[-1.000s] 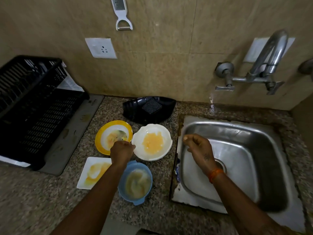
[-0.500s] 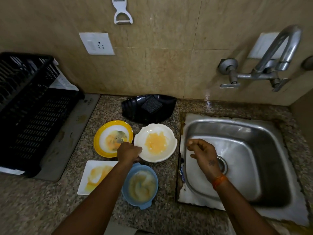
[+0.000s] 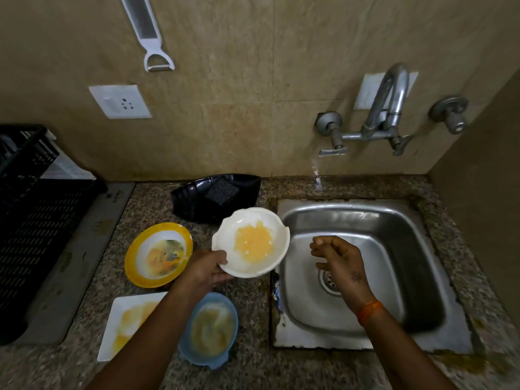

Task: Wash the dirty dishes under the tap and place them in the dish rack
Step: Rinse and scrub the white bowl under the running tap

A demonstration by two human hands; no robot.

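My left hand grips the near-left rim of a white scalloped bowl smeared with yellow residue, lifted off the counter beside the steel sink. Over the sink basin my right hand hovers empty, its fingers loosely curled and apart. On the counter lie a yellow-rimmed plate, a white square plate and a blue bowl, all dirty; my left forearm hides part of the square plate. The tap juts from the wall above the sink. A black dish rack stands at the far left.
A black dish holding a dark scrub sponge sits against the wall behind the bowls. A white peeler hangs on the tiled wall above a wall socket. A grey tray lies under the rack.
My left hand took hold of the white bowl's rim and raised it, shifting it right toward the sink. My right hand stayed over the basin.
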